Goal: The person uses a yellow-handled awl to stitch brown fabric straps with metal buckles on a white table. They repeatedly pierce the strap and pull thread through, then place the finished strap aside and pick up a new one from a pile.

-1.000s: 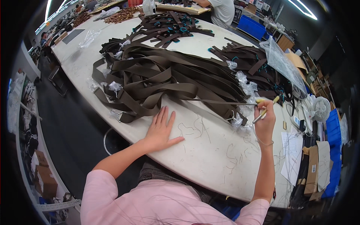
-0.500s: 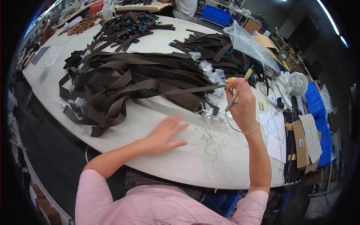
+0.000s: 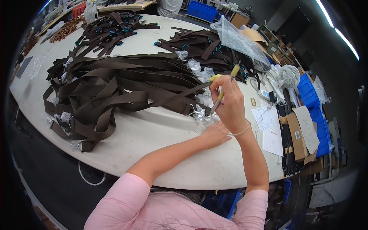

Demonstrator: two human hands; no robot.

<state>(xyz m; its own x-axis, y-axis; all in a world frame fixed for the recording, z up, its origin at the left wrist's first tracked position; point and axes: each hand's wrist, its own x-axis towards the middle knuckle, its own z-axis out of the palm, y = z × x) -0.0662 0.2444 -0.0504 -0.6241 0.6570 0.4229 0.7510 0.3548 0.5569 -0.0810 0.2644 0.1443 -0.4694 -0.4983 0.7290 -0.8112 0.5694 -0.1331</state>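
My right hand [image 3: 231,100] is raised over the table [image 3: 153,148], closed around a slim metal tool with a yellow handle [image 3: 235,70], a small yellow piece at its fingertips. A long dark brown strap [image 3: 180,94] runs from a big loose pile of straps [image 3: 90,96] up to those fingers; whether they grip it is unclear. Below and behind the right wrist, my left hand [image 3: 212,136] lies flat on the white surface, fingers out, partly hidden. Crumpled clear plastic wraps [image 3: 199,113] with metal hooks edge the pile beside it.
Two piles of straps with teal buckles [image 3: 122,28] lie farther back, plastic sheeting [image 3: 239,42] over the right one. Along the right stand a white fan [image 3: 289,76], papers [image 3: 271,134], cardboard [image 3: 297,136] and blue bins [image 3: 314,111]. A co-worker [image 3: 167,7] is at the back.
The view has turned. My left hand has slid rightward across the table from below the pile to beneath my right hand, which keeps holding the tool.
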